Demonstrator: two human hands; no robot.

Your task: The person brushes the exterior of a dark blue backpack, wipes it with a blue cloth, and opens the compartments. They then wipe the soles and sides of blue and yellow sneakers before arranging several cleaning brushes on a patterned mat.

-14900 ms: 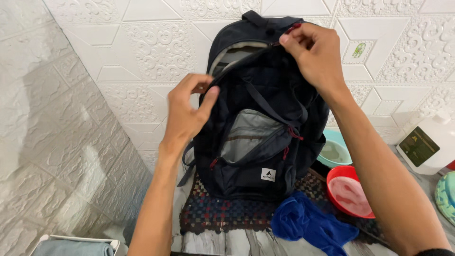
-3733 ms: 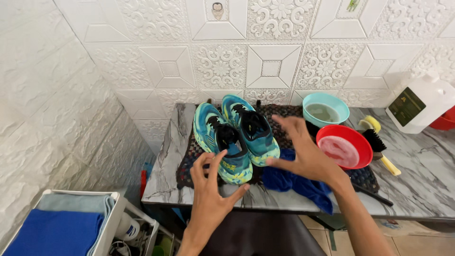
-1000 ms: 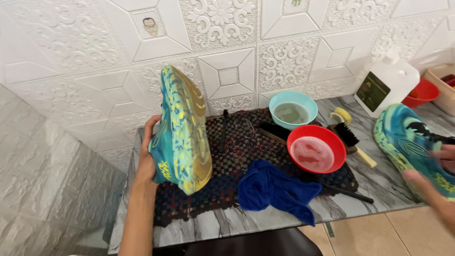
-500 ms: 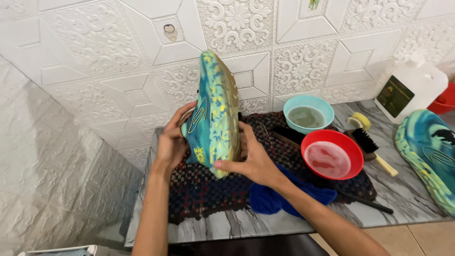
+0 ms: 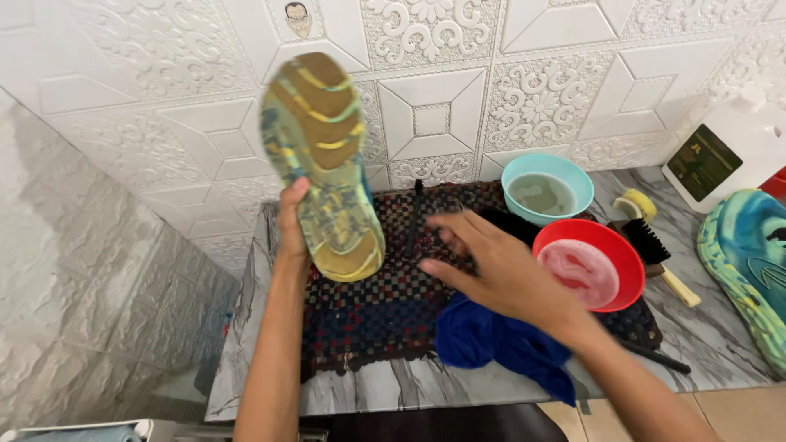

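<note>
1. The left hand (image 5: 293,221) grips a teal and yellow running shoe (image 5: 324,160) by its side, fingers closed around it, and holds it upright above the left part of the surface (image 5: 393,389), the worn sole turned toward the camera and the toe pointing up.
2. The right hand (image 5: 499,270) hangs open and empty, fingers spread and slightly blurred, over a dark checked mat (image 5: 368,319) near the middle of the surface, just right of the shoe and not touching it.
3. A crumpled blue cloth (image 5: 491,348) lies on the mat's front edge, partly under the right wrist.
4. A red bowl (image 5: 591,263) holding pinkish liquid sits toward the right end of the mat; a light blue bowl (image 5: 547,184) of cloudy water stands behind it, near the tiled wall.
5. A dark-bristled brush (image 5: 659,258) with a pale handle lies just right of the red bowl, a yellow sponge (image 5: 637,205) behind it.
6. The second shoe (image 5: 749,262) rests on the surface's right edge, and a white jug (image 5: 729,151) stands at the back right corner.
</note>
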